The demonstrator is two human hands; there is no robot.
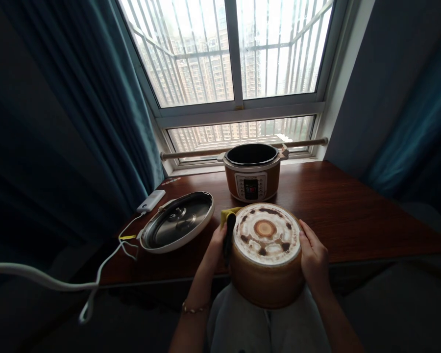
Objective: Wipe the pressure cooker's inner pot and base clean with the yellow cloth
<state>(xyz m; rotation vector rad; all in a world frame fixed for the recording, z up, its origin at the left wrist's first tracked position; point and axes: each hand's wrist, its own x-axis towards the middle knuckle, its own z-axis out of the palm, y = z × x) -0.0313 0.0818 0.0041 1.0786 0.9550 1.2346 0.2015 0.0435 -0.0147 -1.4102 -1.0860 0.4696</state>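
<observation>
A brown pot [266, 279] is held over my lap, tipped so that its round underside [265, 234] faces up. That underside is whitish, with dark patches and a brown disc at its middle. On the left, my left hand [217, 242] is closed at the pot's side, with a yellow cloth [228, 214] showing above it. A black piece [228, 235] stands between this hand and the pot; I cannot tell whether it is a handle. My right hand [314, 252] grips the opposite side, thumb near the base rim. Part of each hand's fingers is hidden.
An electric pressure cooker [252, 181], lidless with a dark inside, stands on the wooden table [338, 211] by the window. Its lid [180, 221] lies inner side up at left. Beyond it, a white power bank [150, 201] has a white cable [108, 260] running off the table edge.
</observation>
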